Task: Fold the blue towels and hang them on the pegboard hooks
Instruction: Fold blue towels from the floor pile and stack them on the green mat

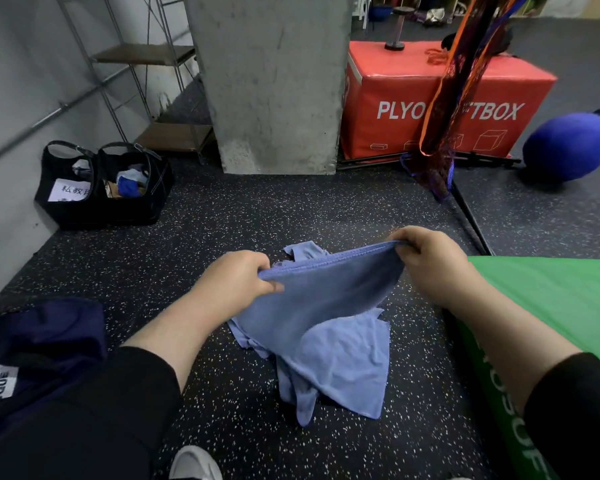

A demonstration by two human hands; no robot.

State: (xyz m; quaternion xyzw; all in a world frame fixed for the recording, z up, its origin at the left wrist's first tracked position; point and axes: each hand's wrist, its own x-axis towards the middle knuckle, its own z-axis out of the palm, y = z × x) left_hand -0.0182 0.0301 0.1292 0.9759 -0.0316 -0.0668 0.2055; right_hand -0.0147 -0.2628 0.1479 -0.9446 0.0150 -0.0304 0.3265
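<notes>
Beyond the hands stands a concrete pillar (274, 81), with a red box (440, 109) past the right hand. A green mat (551, 292) lies just beside the right forearm. Between the hands hangs a blue towel (329, 317), its lower end on the floor (222, 220). The left hand (234, 280) and right hand (430, 263) each pinch an end of its top hem.

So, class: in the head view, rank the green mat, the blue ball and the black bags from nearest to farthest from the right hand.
1. Green mat: just right of the right hand, beside the wrist.
2. Blue ball: farther back on the right, by the red box.
3. Black bags: far left, against the wall.
</notes>
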